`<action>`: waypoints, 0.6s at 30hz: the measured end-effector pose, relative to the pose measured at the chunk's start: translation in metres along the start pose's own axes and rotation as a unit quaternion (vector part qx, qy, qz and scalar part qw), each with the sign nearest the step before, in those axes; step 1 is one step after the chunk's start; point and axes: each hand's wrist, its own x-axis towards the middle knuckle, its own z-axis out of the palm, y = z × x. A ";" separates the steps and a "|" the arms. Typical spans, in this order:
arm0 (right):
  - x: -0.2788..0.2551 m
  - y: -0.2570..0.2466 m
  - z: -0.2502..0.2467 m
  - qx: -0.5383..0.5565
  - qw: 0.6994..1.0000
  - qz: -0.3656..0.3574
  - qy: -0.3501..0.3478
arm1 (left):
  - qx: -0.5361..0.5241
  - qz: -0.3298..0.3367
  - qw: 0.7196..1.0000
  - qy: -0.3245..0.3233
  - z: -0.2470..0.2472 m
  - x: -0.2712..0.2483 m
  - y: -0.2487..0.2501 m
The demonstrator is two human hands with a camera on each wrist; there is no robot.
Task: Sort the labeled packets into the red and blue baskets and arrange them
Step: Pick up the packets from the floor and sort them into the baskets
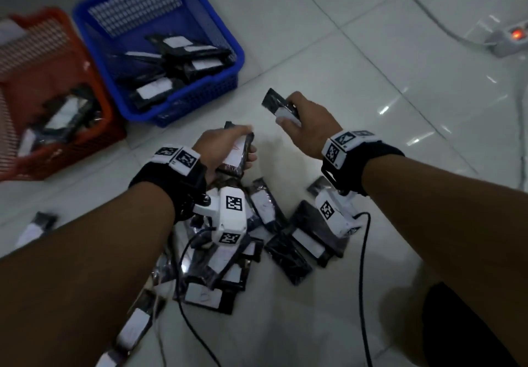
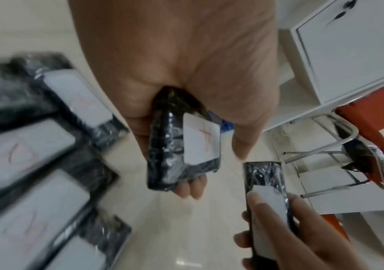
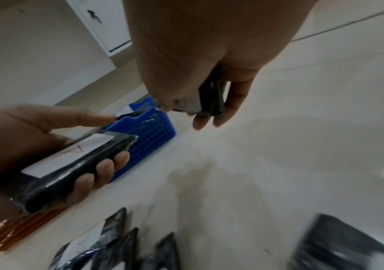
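Both hands held a packet each above the floor pile.

The left hand [image 1: 221, 149] gripped a black packet with a red-marked white label [image 2: 181, 144], fingers curled round its edge; the right hand [image 1: 308, 126] pinched a second labeled packet [image 1: 281, 108] just to its right. More packets [image 1: 274, 241] lay heaped near the person, while the blue basket [image 1: 200, 95] and red basket [image 1: 94, 144], both holding packets, stood far left.

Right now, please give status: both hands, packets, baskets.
Left hand grips one labeled packet. Right hand grips another packet. Blue basket and red basket hold packets. Unsorted pile under wrists.
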 end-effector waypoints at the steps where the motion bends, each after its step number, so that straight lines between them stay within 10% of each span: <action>1: 0.011 -0.017 0.004 -0.009 0.999 -0.030 -0.008 | 0.036 0.030 0.999 0.023 -0.018 -0.006 0.006; 7: 0.049 -0.104 0.034 -0.082 0.980 -0.178 -0.024 | 0.176 0.127 0.959 0.179 -0.114 -0.042 0.025; 18: 0.101 -0.265 0.127 -0.163 0.913 -0.358 -0.104 | 0.296 0.138 0.777 0.538 -0.258 -0.097 -0.024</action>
